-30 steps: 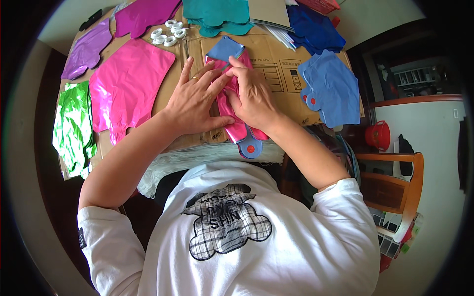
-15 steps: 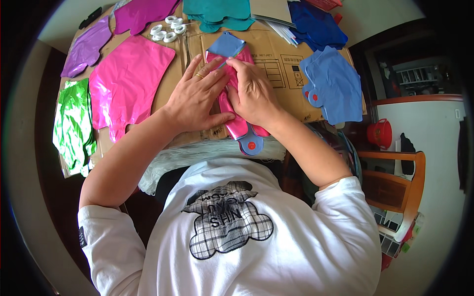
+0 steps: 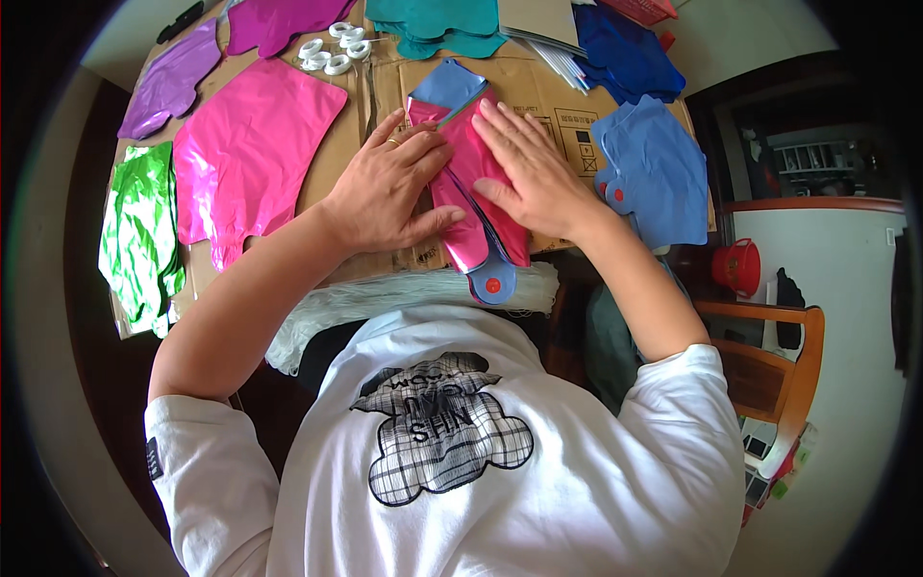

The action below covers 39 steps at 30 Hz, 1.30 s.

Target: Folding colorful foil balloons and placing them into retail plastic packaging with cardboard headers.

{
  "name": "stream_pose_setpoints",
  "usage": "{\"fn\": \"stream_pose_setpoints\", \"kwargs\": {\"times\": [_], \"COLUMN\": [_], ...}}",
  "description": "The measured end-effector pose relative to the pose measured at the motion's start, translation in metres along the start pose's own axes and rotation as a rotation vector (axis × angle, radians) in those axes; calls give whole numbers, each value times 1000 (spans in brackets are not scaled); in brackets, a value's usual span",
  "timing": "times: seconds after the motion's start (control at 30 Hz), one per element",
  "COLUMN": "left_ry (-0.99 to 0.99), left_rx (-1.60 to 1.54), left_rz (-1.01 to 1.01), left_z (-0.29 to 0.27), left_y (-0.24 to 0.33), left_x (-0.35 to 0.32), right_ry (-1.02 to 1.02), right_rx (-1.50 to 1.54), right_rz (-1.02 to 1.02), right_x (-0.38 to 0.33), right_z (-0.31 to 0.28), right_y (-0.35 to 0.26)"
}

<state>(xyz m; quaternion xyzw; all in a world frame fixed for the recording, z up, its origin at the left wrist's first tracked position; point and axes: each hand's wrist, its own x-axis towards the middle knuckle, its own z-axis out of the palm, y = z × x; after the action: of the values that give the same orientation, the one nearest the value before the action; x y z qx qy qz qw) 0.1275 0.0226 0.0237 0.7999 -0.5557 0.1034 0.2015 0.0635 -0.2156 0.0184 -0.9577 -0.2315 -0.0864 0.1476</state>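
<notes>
Between my hands, on the flattened cardboard (image 3: 317,183), lies a flat pink foil balloon (image 3: 463,144), folded lengthwise over a light blue foil balloon (image 3: 447,85). The blue shows as a pointed corner at the far end. At the near end a rounded blue tab (image 3: 495,281) with a red dot sticks out. My left hand (image 3: 389,188) rests on the pink foil's left side, fingers stretched out and thumb across it. Flat on the right side is my right hand (image 3: 538,178), its fingers extended. Both are open.
Flat foil pieces surround the work: pink (image 3: 255,144), green (image 3: 139,240), purple (image 3: 178,82), magenta (image 3: 279,21), teal (image 3: 433,24), dark blue (image 3: 630,53) and light blue (image 3: 659,173). Small white ribbon rolls (image 3: 336,64) lie behind. White stringy material (image 3: 385,298) hangs along the near edge.
My right hand has opened from a pinch at the fold and moved right, now flat on the pink foil. That foil's right side is spread wider. My left hand stays nearly in place.
</notes>
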Motion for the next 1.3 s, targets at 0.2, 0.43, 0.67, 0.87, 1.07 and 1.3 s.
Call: {"fn": "stream_pose_setpoints", "kwargs": {"times": [0.2, 0.43, 0.67, 0.87, 1.07, 1.3], "left_ry": [8, 32, 3, 20, 14, 25], "left_rx": [35, 96, 106, 117, 88, 103], "left_rz": [-26, -18, -7, 11, -12, -8], "left_z": [4, 7, 5, 3, 4, 5], "left_y": [2, 5, 6, 6, 6, 7], "left_x": [0, 1, 3, 2, 3, 1], "right_ry": [-39, -91, -79, -92, -36, -46], "right_rx": [-126, -140, -104, 112, -26, -169], "right_rz": [0, 51, 179, 107, 13, 26], "right_x": [-3, -23, -57, -39, 10, 14], "right_z": [5, -9, 2, -33, -9, 13], "right_y": [-6, -41, -74, -46, 1, 5]}}
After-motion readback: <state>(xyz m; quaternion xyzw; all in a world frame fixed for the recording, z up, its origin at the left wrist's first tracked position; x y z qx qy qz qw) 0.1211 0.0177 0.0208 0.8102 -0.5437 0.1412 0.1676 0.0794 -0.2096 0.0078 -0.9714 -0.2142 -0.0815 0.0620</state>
